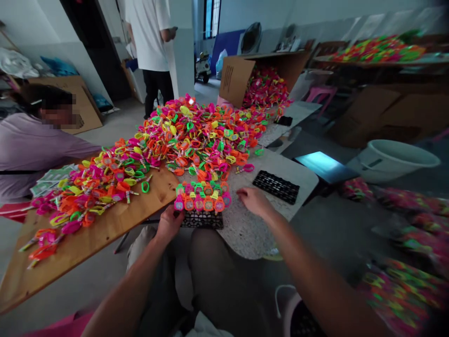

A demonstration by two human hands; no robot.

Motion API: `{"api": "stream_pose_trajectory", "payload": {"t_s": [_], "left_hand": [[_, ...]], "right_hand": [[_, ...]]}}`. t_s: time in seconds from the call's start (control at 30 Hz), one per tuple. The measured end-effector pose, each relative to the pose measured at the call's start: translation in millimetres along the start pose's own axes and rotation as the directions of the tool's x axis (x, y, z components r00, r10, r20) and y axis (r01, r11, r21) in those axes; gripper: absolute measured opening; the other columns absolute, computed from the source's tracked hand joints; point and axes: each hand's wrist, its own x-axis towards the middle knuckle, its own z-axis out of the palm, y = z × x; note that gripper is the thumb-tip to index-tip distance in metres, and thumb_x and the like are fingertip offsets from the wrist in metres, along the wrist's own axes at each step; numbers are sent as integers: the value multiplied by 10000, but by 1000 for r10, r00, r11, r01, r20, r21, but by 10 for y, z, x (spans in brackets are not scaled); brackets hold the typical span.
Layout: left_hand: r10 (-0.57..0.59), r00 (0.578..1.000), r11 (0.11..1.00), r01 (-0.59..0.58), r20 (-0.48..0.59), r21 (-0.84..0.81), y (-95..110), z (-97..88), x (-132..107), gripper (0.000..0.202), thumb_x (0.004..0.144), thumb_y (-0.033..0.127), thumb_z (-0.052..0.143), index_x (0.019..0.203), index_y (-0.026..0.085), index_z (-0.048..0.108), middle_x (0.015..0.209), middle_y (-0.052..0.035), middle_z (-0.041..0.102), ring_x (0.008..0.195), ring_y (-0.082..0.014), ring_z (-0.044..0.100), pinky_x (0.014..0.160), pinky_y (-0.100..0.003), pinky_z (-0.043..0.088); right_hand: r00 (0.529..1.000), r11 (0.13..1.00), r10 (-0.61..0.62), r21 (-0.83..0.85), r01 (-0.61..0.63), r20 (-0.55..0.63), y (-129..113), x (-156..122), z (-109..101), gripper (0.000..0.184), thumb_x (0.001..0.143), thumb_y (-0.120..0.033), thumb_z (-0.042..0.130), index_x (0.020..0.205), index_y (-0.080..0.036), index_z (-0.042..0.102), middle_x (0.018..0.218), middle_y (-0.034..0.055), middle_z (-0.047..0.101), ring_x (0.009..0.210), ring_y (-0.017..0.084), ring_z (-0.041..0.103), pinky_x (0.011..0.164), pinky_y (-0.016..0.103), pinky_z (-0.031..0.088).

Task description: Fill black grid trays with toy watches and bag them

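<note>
In front of me, rows of bright toy watches (199,204) stand in a black plastic grid tray (201,220) at the table's near edge. My left hand (169,223) is at the tray's left end, its fingers closed on the pink toy watch (178,203) at the front corner. Just right of the rows, my right hand (254,201) hovers over the speckled tabletop (242,229) with fingers loosely bent and apart; nothing shows in it. Beyond both hands rises a large heap of similar watches (199,135) in pink, orange, green and yellow.
Another black grid tray (276,186) lies to the right. A tipped cardboard box (238,79) spills more watches behind the heap. A wooden board (115,220) extends left, where a person (38,135) leans in. Another person (150,42) stands behind. A white bucket (400,161) stands right.
</note>
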Motion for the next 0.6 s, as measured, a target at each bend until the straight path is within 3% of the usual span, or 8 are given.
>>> {"api": "stream_pose_trajectory", "payload": {"t_s": [0.1,0.23,0.3,0.37,0.47,0.6], "left_hand": [[-54,998,999,54,-16,0,-58,-141,-15,247,847,356,599,953,168,719,865,-49,755,784,-197,673,753,-282,524],[-64,998,998,64,-4,-4,-101,-226,-29,267,846,381,598,959,173,722,867,-51,766,792,-208,692,758,-290,530],[-68,998,998,68,-6,12,-108,-222,-37,256,841,373,610,948,171,725,871,-54,770,803,-215,696,771,-298,534],[-64,998,998,64,-1,7,-109,-198,-37,252,844,362,619,960,169,731,896,-60,777,823,-219,701,794,-306,539],[-41,999,999,41,23,-25,-105,-151,-8,247,862,351,621,978,167,738,925,-66,781,852,-219,705,813,-306,542],[-14,999,1000,15,32,-21,-86,-74,68,210,866,325,634,957,166,738,910,-60,775,837,-206,701,783,-282,531]], "right_hand": [[981,986,-42,-168,9,-192,-103,472,-9,338,943,-199,489,1201,-170,705,1044,103,751,923,206,686,824,281,486],[968,941,-139,-332,63,-211,-329,846,170,527,931,-413,616,1422,-229,561,1479,155,527,1133,269,638,921,337,483],[973,921,-122,-388,38,-195,-389,833,235,574,931,-480,614,1436,-216,541,1532,192,449,1133,288,640,916,357,486],[986,909,-63,-416,-5,-151,-387,700,239,500,959,-481,564,1353,-176,603,1419,221,549,1072,294,665,876,361,492],[999,922,-22,-387,11,-24,-283,377,119,368,967,-456,542,1123,-170,713,1058,161,729,938,263,698,780,313,485],[984,983,21,-182,13,179,-90,7,-163,297,950,-406,542,989,-191,743,783,52,746,652,163,680,605,240,444]]}}
